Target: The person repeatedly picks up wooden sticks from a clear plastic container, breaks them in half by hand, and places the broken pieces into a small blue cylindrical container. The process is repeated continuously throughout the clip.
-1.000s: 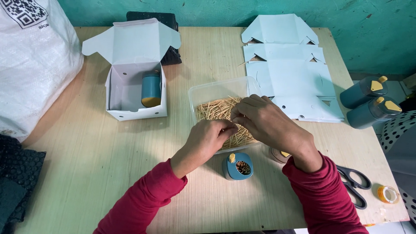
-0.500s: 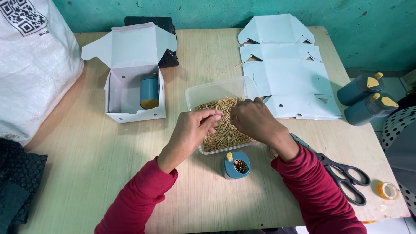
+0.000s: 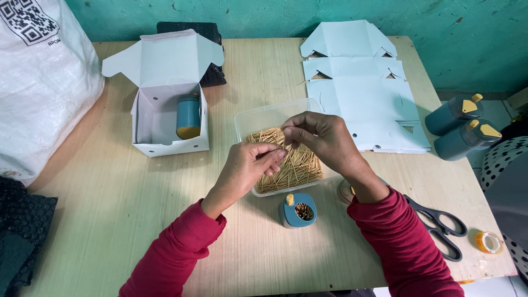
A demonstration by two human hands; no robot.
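Observation:
A clear plastic tub (image 3: 258,118) full of wooden toothpicks (image 3: 300,168) sits mid-table. Both hands hover over it. My left hand (image 3: 250,165) pinches a few toothpicks between thumb and fingers. My right hand (image 3: 322,137) has its fingertips closed on toothpicks just above the pile, close to the left fingers. Just in front of the tub stands a small teal toothpick holder (image 3: 298,210) with a yellow knob, open at the top and partly filled with toothpicks.
An open white carton (image 3: 165,88) with a teal holder (image 3: 188,117) inside stands at left. Flat white carton blanks (image 3: 363,93) lie at the back right. Two teal holders (image 3: 465,129), black scissors (image 3: 440,228) and a tape roll (image 3: 488,242) are at right; a white sack (image 3: 38,82) at left.
Both hands have lifted from pressing into the toothpick pile and drawn together above it, fingers now pinching toothpicks. The camera view has shifted slightly.

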